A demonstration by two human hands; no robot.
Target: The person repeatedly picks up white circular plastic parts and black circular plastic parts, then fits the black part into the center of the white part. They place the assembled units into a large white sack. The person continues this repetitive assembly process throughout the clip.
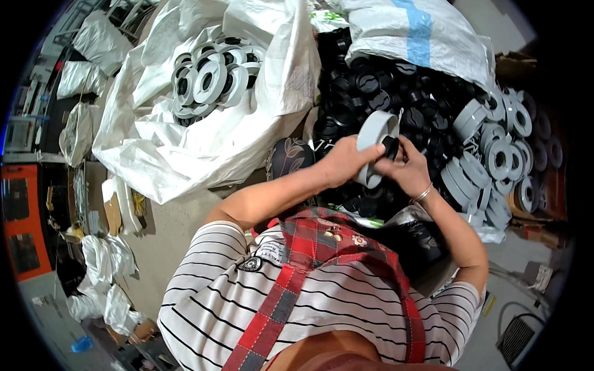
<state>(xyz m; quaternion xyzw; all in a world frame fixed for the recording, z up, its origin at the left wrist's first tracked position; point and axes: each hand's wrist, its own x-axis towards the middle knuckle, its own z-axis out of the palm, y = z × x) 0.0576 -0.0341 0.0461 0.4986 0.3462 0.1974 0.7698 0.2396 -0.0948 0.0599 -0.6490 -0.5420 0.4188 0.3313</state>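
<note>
Both hands meet in front of me over a heap of round black plastic caps (377,99). My left hand (346,162) grips a grey plastic ring (375,128) by its edge, thumb across the near side. My right hand (408,170) presses a small black cap (390,147) at the ring's middle, its fingers closed round it and slightly blurred. Part of the cap is hidden behind the fingers. More grey rings (495,154) lie piled to the right of the black heap.
A large open white woven sack (192,154) at the left holds several grey rings with black centres (210,81). Another white sack with a blue stripe (427,37) lies behind the black caps. An orange cabinet (25,216) stands far left; white bags (108,266) lie on that side.
</note>
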